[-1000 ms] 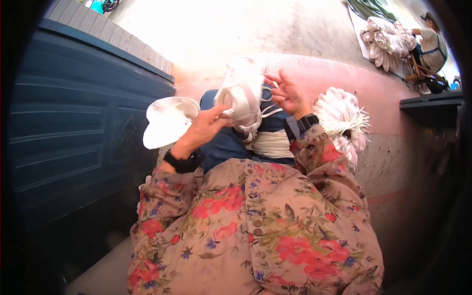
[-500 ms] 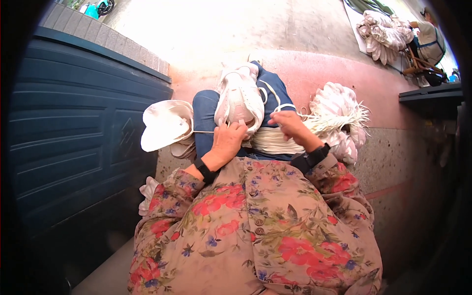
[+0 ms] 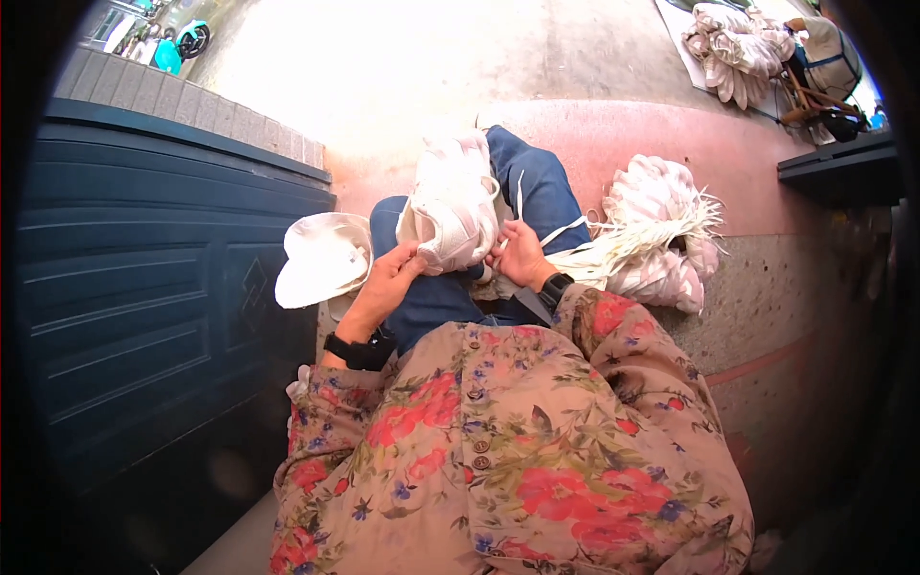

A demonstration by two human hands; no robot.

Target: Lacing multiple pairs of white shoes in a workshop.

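A pale pink and white sneaker (image 3: 458,206) lies across my lap, its collar end toward me. My left hand (image 3: 388,283) is closed on the sneaker's near left edge, thumb and fingers pinching it. At the opposite side, my right hand (image 3: 520,255) is curled against the sneaker's near right edge; what its fingertips hold is partly hidden. A white shoelace (image 3: 520,196) stands up loosely beside the sneaker, over my right thigh. Further right, a bundle of white laces (image 3: 613,251) stretches from my lap over a pile of pale shoes (image 3: 654,187).
A white, open, cup-shaped piece (image 3: 321,261) sits left of my knee. Close by on the left stands a dark blue panelled door (image 3: 125,259). Another heap of pale shoes (image 3: 738,53) lies at the far right, near a chair (image 3: 815,96). Scooters (image 3: 182,43) stand far left.
The sneaker has been turned, with its side now facing up. My left hand has shifted left to its edge, and my right hand has come inward from the right to the sneaker.
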